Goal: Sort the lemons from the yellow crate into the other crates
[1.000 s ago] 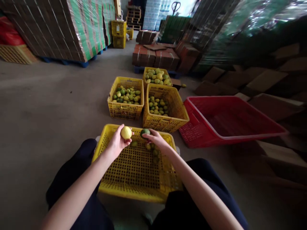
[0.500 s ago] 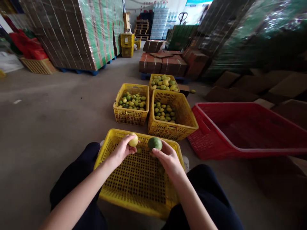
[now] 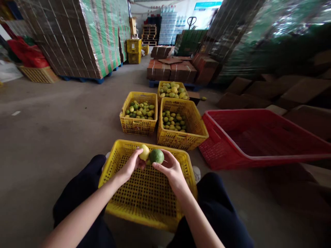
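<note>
My left hand [image 3: 131,165] is closed around a pale yellow lemon [image 3: 144,152], thumb on its upper left side. Close beside it, my right hand [image 3: 170,167] grips a round green citrus fruit [image 3: 157,156] between thumb and fingers. The two fruits are side by side, nearly touching. Both hands are over a yellow plastic crate [image 3: 144,215] with a perforated bottom, which stands between my knees. Part of another yellowish fruit shows just below and between the two held ones; what supports it is hidden.
Beyond my crate stand a left yellow crate [image 3: 138,125], a right yellow crate [image 3: 181,139] and a rear yellow crate [image 3: 160,90], all holding yellow-green fruit. A large red crate [image 3: 227,151] is at the right. Flattened cardboard [image 3: 183,74] and wrapped pallet stacks [image 3: 100,41] stand farther back.
The right hand has brought the green fruit left, close to the lemon. The lemon now looks turned in the left hand. The whole view has shifted slightly.
</note>
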`<state>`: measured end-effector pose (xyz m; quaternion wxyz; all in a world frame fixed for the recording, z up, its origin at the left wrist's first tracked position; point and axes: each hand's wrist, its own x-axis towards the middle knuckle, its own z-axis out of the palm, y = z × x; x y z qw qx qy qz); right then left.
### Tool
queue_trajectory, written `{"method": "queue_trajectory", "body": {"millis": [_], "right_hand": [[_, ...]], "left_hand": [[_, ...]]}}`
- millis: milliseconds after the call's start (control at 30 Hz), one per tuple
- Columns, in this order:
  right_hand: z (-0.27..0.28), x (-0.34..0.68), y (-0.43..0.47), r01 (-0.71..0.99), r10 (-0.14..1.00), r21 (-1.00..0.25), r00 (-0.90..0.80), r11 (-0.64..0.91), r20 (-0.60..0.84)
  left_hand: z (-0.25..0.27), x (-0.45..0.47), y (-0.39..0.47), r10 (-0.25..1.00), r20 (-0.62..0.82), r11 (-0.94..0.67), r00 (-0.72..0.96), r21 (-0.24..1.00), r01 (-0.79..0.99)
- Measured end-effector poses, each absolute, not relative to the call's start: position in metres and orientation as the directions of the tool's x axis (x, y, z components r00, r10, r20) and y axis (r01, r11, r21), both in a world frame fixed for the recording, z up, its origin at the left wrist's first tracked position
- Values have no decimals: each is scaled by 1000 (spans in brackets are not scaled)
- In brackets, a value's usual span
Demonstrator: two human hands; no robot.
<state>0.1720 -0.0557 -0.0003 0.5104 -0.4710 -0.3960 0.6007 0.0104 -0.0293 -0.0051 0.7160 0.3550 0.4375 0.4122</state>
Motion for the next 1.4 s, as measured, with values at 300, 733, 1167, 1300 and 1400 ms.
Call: {"method": "queue_trajectory", "body": {"millis": [300,733,1167,1300,1400], "right_hand": [[3,177,-54,-264,999,-964,-22,-31,-26],[-3,180,-51,-182,993,-977,53,115,107],[-13,179,-40,-74,975,-974,74,215,210],[-8,179,-42,-86,983,-981,75,176,170],[-3,178,-45,-122,998,-991,29,56,53]], "left_hand": [[7,9,-35,972,-52,112,227,959,-259],[-6,2,-29,976,69,-20,206,972,-233],[-9,0,-25,982,114,-95,148,987,-132],[-4,-1,-27,987,77,-61,142,991,-119],[0,-2,-28,991,14,3,136,992,-124]]}}
